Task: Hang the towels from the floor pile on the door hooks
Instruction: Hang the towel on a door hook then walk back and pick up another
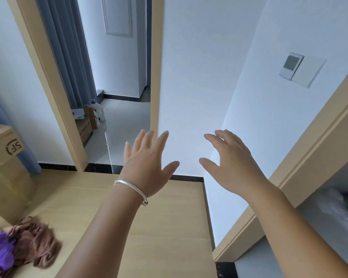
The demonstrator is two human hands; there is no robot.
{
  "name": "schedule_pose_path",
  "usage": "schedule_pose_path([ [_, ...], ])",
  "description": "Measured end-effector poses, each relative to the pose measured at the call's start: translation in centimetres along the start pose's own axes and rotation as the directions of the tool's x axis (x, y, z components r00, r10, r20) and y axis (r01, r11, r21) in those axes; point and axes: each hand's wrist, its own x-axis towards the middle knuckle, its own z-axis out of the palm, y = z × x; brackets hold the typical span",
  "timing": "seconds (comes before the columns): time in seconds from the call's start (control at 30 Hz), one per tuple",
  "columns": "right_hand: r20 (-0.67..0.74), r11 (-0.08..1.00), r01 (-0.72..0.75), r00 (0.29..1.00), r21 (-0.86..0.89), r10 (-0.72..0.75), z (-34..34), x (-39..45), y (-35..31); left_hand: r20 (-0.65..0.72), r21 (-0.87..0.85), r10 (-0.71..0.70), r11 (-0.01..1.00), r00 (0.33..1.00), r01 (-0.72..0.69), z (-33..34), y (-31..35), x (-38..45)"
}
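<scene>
I am holding my left hand [147, 161] and right hand [232, 163] out before me, fingers spread and carrying nothing; a smooth silver bangle [131, 189] is circling my left wrist; beyond them a flat white wall [189, 77] is showing no hooks; the towels [22, 243], crumpled soft brown and purple cloth, are lying on the pale wood-grain floor [159, 227] at lower left; reaching ahead, I am risking missing the pile.
</scene>
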Motion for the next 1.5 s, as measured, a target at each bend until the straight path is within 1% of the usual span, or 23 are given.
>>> schedule_pose_path([
  [0.2, 0.004, 0.998, 0.057, 0.998, -0.007, -0.057, 2.9, 9.4, -0.5, 0.010, 0.038, -0.036, 0.999, 0.999, 0.035, 1.0, -4.0, 7.6],
  [0.43, 0.069, 0.995, 0.096, 0.993, 0.041, -0.099, 7.0, 17.3, -0.6, -0.008, 0.114, -0.108, 0.988, 0.994, 0.108, 1.6, -8.5, 13.0],
  [0.6, 0.110, 0.974, 0.193, 0.972, 0.120, -0.206, 11.1, 23.9, -1.7, -0.039, 0.151, -0.235, 0.959, 0.971, 0.239, 2.4, -12.5, 15.7],
  [0.7, 0.121, 0.939, 0.292, 0.941, 0.183, -0.317, 13.5, 28.8, -3.0, -0.080, 0.171, -0.348, 0.918, 0.934, 0.357, 2.8, -15.1, 17.3],
  [0.77, 0.127, 0.906, 0.361, 0.911, 0.220, -0.393, 14.8, 31.9, -4.2, -0.099, 0.166, -0.433, 0.880, 0.896, 0.444, 2.7, -16.5, 18.0],
  [0.83, 0.133, 0.857, 0.438, 0.865, 0.269, -0.484, 15.9, 35.2, -5.7, -0.136, 0.165, -0.516, 0.830, 0.846, 0.533, 2.4, -18.0, 18.8],
  [0.93, 0.142, 0.770, 0.548, 0.777, 0.327, -0.613, 17.6, 39.3, -8.5, -0.184, 0.184, -0.626, 0.735, 0.758, 0.652, 1.6, -20.0, 19.3],
  [1.07, 0.146, 0.628, 0.673, 0.629, 0.391, -0.764, 19.8, 42.9, -13.4, -0.297, 0.177, -0.735, 0.585, 0.609, 0.792, 0.2, -22.6, 18.6],
  [1.1, 0.144, 0.597, 0.695, 0.595, 0.401, -0.791, 20.3, 43.3, -14.6, -0.315, 0.178, -0.750, 0.555, 0.581, 0.813, -0.1, -23.2, 18.2],
  [1.2, 0.124, 0.485, 0.752, 0.485, 0.446, -0.866, 21.9, 43.8, -19.0, -0.363, 0.173, -0.804, 0.439, 0.471, 0.882, -1.3, -25.0, 16.1],
  [1.27, 0.117, 0.422, 0.772, 0.421, 0.475, -0.900, 23.1, 43.6, -21.9, -0.383, 0.160, -0.833, 0.366, 0.400, 0.917, -2.0, -26.3, 14.6],
  [1.33, 0.126, 0.358, 0.792, 0.342, 0.495, -0.931, 24.5, 43.2, -25.3, -0.401, 0.139, -0.855, 0.298, 0.329, 0.944, -2.6, -28.0, 12.9],
  [1.4, 0.136, 0.306, 0.804, 0.276, 0.509, -0.951, 26.2, 42.7, -28.9, -0.409, 0.111, -0.870, 0.252, 0.275, 0.961, -3.1, -30.2, 11.2],
  [1.5, 0.135, 0.244, 0.825, 0.204, 0.509, -0.970, 28.6, 41.9, -34.6, -0.395, 0.075, -0.896, 0.188, 0.202, 0.979, -4.1, -34.4, 8.8],
])
